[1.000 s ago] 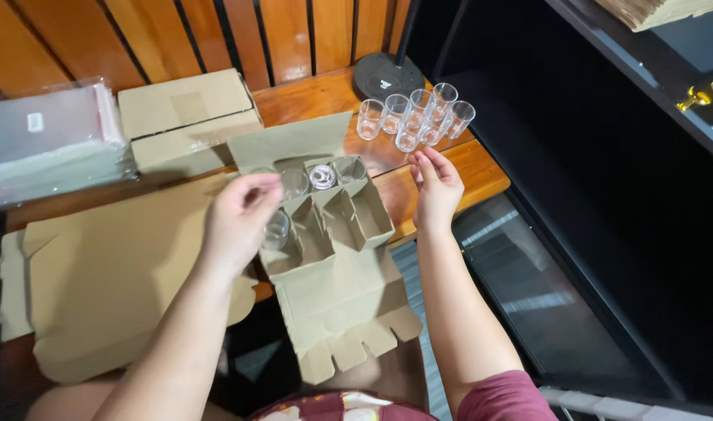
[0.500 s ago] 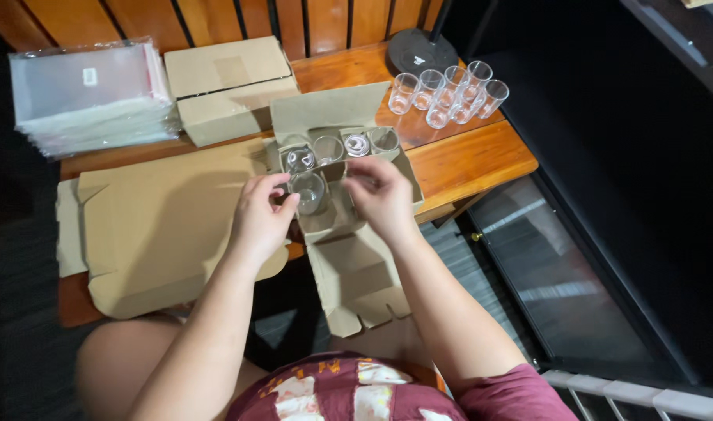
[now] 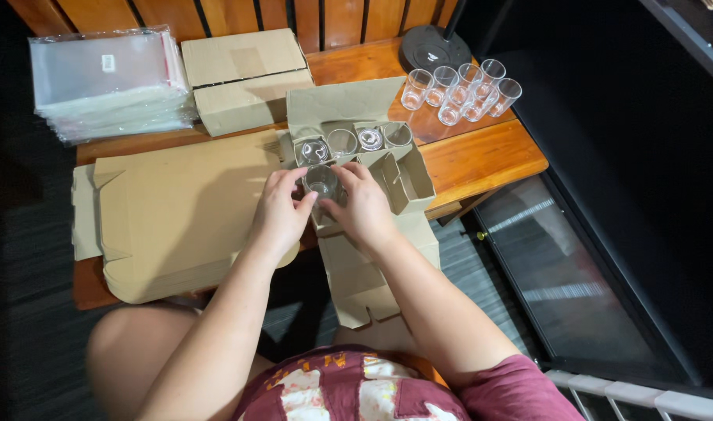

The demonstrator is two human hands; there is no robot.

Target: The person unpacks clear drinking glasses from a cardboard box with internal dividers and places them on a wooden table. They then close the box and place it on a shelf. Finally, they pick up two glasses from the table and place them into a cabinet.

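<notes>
Head view: small clear drinking glass (image 3: 322, 183) at centre, over the front cell row of an open brown cardboard divider box (image 3: 372, 168) on the wooden tabletop (image 3: 481, 152). Left hand (image 3: 278, 214) and right hand (image 3: 364, 206) curled around it, fingers closed on the sides. Likely light, rigid, slippery, breakable; best gripped by the wall. More clear glasses (image 3: 458, 90) at two o'clock.
</notes>
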